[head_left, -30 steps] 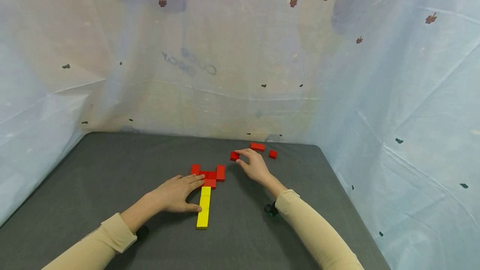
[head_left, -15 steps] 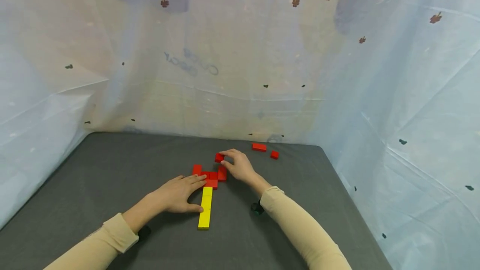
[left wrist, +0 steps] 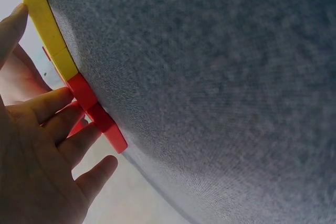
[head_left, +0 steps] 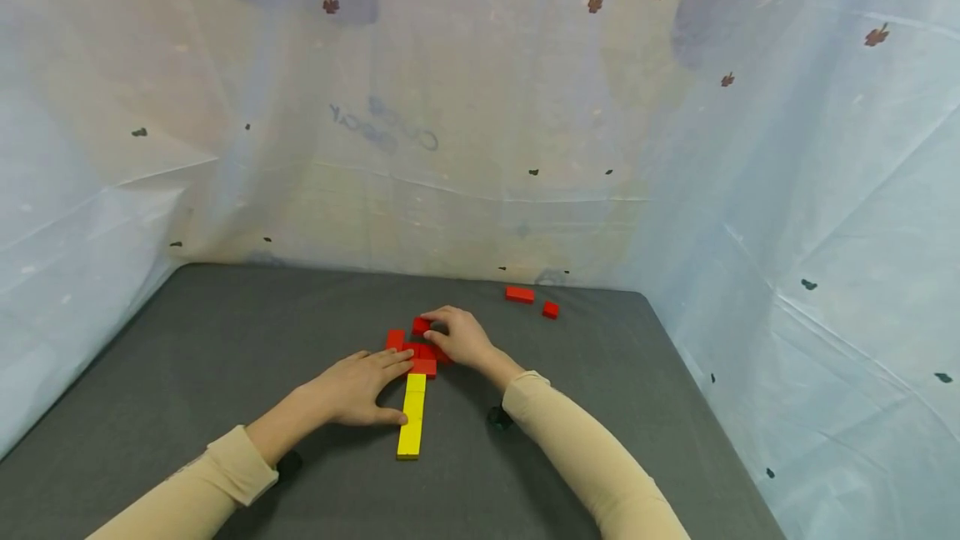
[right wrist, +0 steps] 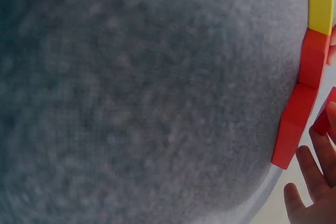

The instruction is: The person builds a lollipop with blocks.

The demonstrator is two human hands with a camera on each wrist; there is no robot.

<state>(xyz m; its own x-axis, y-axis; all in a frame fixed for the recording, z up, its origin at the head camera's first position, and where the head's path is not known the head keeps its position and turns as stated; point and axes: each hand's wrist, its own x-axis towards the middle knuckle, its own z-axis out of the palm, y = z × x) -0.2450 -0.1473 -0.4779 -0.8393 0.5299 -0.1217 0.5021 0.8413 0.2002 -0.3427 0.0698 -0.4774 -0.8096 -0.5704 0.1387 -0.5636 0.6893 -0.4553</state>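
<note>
Left hand [head_left: 356, 390]: fingers extended and slightly spread, not clenched, no grasp. Left wrist view: fingertips lie against the red pieces, little finger apart from them; thumb tip meets the long edge of the yellow strip [head_left: 412, 423].

Right hand [head_left: 463, 340]: grasping. Thumb and a fingertip pinch a small red block [head_left: 422, 326] at the far end of the arrangement, just beyond its middle pieces. Right wrist view: remaining fingers spread, holding nothing; a gap shows between the pinched block and the right red block [right wrist: 295, 124]. Whether the pinched block touches any other piece, cannot tell.

Between the hands: the yellow strip, seamed across, runs away from the person and ends against a crosswise red block [head_left: 423, 369]. Beyond that, two small red blocks sit side by side, the left one partly under the left fingertips. They are flanked by the left red block [head_left: 395, 339] and the right red block, both set lengthwise; the right one is partly hidden by the right hand in the head view.

Farther off, toward the far right: an oblong red block [head_left: 520, 295] near the far edge, a smaller red cube [head_left: 551, 310] just beside it, the two apart.

All on a dark grey surface [head_left: 300, 307]. Pale printed sheeting [head_left: 450, 215] hangs behind and at both sides. Both sleeves cream.
</note>
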